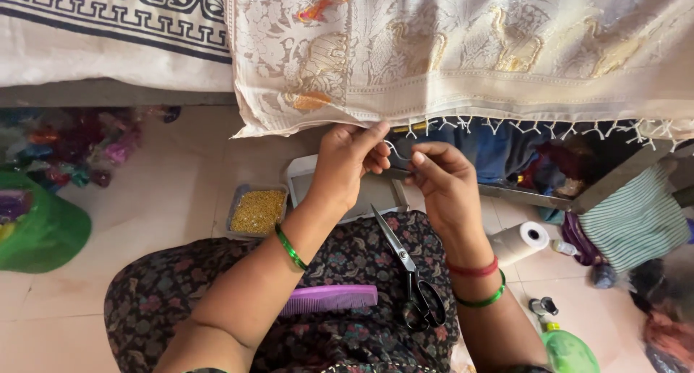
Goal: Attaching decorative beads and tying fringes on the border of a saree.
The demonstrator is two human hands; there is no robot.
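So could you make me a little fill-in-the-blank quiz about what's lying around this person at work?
1. The scissors lie on the person's ____.
2. The comb beside them is ____ in colour.
3. Both hands, left and right, meet at the fringed ____ of the cream cloth.
4. The small tray on the floor holds ____ beads.

Missing words: lap; purple; edge; yellow

Lighting: soft, even daylight, bright on the pale floor (181, 192); faint shadows only, no glare. Focus: centre sharp; coloured clutter (72, 142) at left edge and items at lower right corner blurred, with mild wide-angle stretching toward the edges.
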